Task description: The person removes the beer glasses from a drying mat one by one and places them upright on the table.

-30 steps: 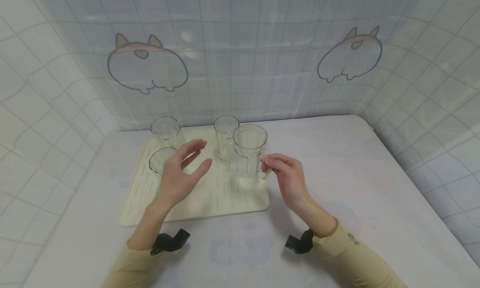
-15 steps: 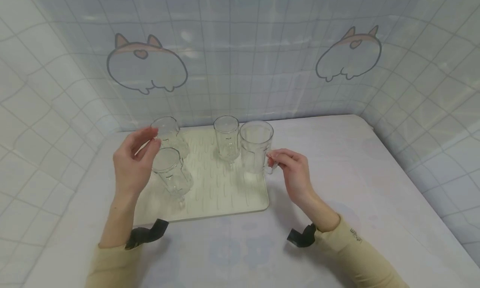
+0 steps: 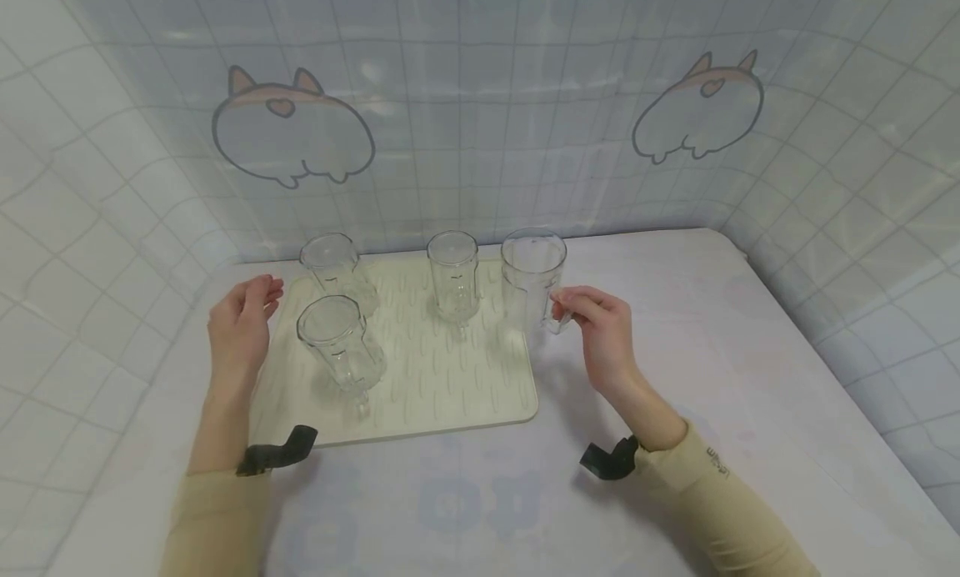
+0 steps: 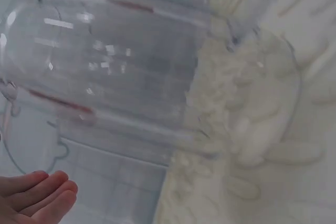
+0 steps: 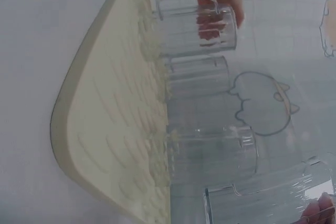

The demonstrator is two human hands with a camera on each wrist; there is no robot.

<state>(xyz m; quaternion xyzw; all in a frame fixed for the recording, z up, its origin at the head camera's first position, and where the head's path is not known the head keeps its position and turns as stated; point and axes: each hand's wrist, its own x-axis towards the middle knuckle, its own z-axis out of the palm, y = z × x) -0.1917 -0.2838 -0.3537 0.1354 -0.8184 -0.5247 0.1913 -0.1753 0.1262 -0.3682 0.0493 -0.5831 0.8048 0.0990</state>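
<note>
Three mugs [image 3: 453, 281] down on the mat [image 3: 450, 393], a fourth mug [image 3: 529, 283] not yet
Right hand [image 3: 606, 335] pinches its handle [image 3: 558, 322]; left hand [image 3: 240, 320], fingers together, holds nothing

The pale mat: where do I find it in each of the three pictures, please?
Head: the mat lies below centre, somewhat left.
Left wrist: right side, partly seen through a glass mug.
Right wrist: left of centre, from top to bottom edge.
Shared landmark: the left hand.

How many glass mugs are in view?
4: the back-left mug, the front-left mug and the mug to their right stand on the mat; the right hand holds the fourth mug, raised.
</note>
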